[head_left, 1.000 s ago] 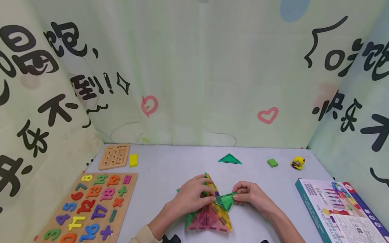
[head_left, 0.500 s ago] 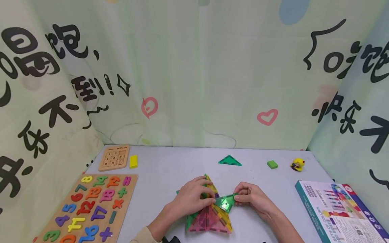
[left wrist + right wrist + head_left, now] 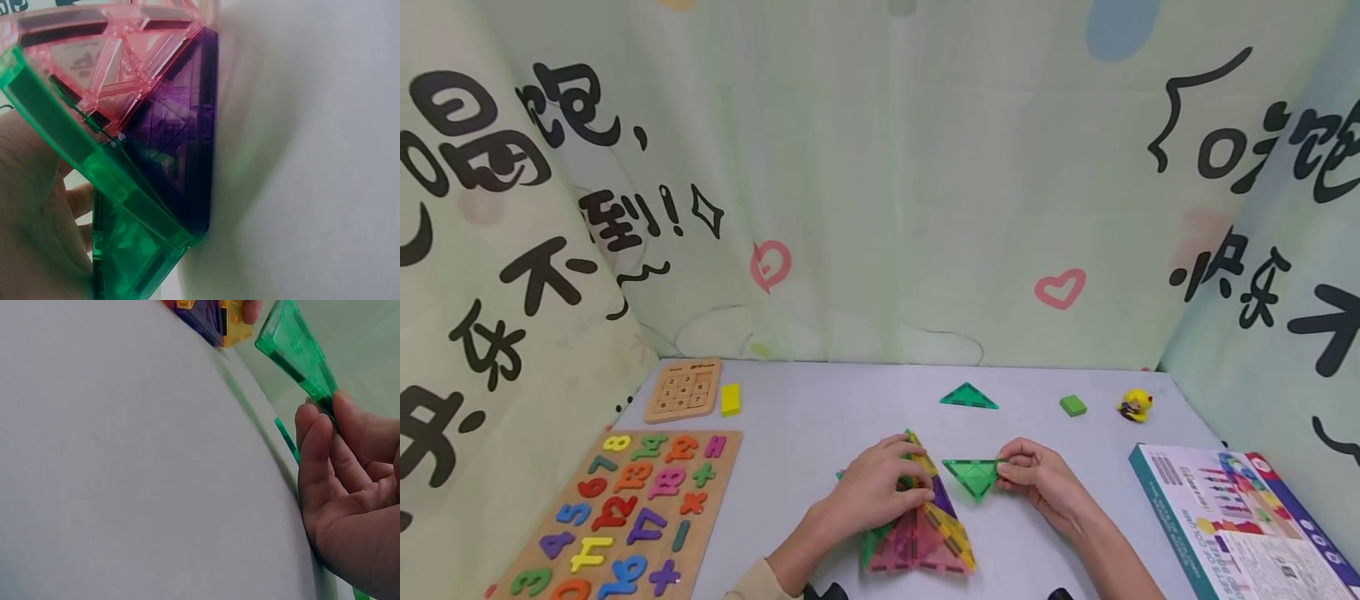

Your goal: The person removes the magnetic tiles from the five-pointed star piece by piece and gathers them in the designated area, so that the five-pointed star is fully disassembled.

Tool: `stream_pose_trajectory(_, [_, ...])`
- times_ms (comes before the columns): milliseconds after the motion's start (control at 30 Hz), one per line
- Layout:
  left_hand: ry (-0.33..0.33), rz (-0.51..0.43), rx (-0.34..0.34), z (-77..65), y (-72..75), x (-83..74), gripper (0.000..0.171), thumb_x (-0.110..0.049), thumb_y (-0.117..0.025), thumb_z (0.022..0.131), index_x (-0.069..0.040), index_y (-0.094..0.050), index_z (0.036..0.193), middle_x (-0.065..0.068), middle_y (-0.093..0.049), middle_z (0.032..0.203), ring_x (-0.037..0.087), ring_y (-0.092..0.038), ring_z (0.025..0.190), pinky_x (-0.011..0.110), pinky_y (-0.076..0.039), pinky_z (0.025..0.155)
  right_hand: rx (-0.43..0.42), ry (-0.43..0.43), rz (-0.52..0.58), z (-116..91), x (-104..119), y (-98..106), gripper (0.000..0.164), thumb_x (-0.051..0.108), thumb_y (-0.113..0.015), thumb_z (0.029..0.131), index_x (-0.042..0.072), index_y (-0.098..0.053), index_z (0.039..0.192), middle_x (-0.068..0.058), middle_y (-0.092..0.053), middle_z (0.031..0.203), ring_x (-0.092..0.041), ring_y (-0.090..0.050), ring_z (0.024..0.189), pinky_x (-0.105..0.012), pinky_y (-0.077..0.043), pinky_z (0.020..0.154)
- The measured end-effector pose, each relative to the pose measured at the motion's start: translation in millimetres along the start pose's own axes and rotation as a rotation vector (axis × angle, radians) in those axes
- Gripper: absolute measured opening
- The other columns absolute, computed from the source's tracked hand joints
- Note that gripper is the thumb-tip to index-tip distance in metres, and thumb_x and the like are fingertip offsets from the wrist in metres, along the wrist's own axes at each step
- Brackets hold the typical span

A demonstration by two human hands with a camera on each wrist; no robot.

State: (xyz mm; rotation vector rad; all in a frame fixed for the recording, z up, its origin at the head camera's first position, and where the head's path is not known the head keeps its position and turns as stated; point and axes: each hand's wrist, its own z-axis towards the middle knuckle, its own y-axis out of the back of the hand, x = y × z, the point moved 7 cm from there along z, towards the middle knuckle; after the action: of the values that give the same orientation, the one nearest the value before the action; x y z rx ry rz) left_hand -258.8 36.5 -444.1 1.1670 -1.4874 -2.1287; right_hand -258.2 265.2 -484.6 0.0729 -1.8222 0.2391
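Note:
A tent-like structure of translucent magnetic tiles [image 3: 917, 546], in pink, yellow, purple and green, stands on the table. My left hand [image 3: 876, 479] grips its upper part from the left, thumb toward me and fingers over the peak. In the left wrist view, purple [image 3: 184, 125] and green tiles [image 3: 94, 159] of the structure hide part of that hand. My right hand [image 3: 1037, 477] pinches a green triangular magnetic tile [image 3: 973, 477] by one corner, just right of the structure and apart from it. The right wrist view shows this tile tilted between thumb and fingers.
Another green triangular tile [image 3: 968, 396] lies farther back. A green block [image 3: 1072, 406] and a yellow duck figure [image 3: 1135, 404] sit back right, a box [image 3: 1247, 517] front right. At left are a number board [image 3: 688, 467], a wooden puzzle [image 3: 682, 390] and a yellow block [image 3: 730, 400].
My right hand has drawn the green triangular tile away from the structure, to the right and slightly up, uncovering the purple and yellow side. My left hand keeps its hold.

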Motion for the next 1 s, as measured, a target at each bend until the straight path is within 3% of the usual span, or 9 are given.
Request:
stream_pose_trajectory(233, [0.002, -0.017, 0.009, -0.2, -0.6, 0.6, 0.018, -0.045, -0.060, 0.097, -0.037, -0.075, 0.103, -0.007, -0.058, 0.141, 0.024, -0.040, 0.145, 0.050, -0.038, 0.115, -0.243, -0.001, -0.101, 10.0, 4.4, 11.5, 0.025, 0.008, -0.065, 0.093, -0.002, -0.054, 0.114, 0.000, -0.070, 0.086, -0.012, -0.066, 0.079, -0.023, -0.057, 0.075])
stream_pose_trajectory(367, [-0.003, -0.026, 0.021, -1.1, 0.8, 1.5, 0.017, -0.039, -0.060, 0.098, -0.036, -0.075, 0.104, -0.006, -0.057, 0.143, 0.025, -0.039, 0.146, 0.050, -0.037, 0.116, -0.331, 0.029, -0.190, 23.9, 9.6, 15.6, 0.028, 0.010, -0.066, 0.094, -0.004, -0.055, 0.115, -0.001, -0.070, 0.084, -0.011, -0.066, 0.076, -0.022, -0.057, 0.073])
stream_pose_trajectory(667, [-0.006, -0.031, 0.086, -2.3, 2.8, 1.5, 0.020, -0.029, -0.057, 0.099, -0.038, -0.074, 0.106, -0.007, -0.052, 0.148, 0.022, -0.034, 0.149, 0.048, -0.032, 0.120, -0.431, 0.069, -0.391, 54.5, 25.5, 25.8, 0.026, 0.010, -0.065, 0.093, -0.006, -0.060, 0.114, -0.002, -0.068, 0.080, -0.008, -0.063, 0.069, -0.019, -0.055, 0.063])
stream_pose_trajectory(1000, [-0.005, -0.043, 0.109, -0.4, 1.1, 3.8, 0.020, -0.029, -0.058, 0.098, -0.039, -0.073, 0.105, -0.008, -0.051, 0.149, 0.023, -0.033, 0.149, 0.048, -0.032, 0.120, -0.512, 0.094, -0.518, 55.3, 33.6, 23.9, 0.023, 0.008, -0.067, 0.090, -0.007, -0.063, 0.108, -0.004, -0.066, 0.070, -0.007, -0.061, 0.057, -0.021, -0.052, 0.055])
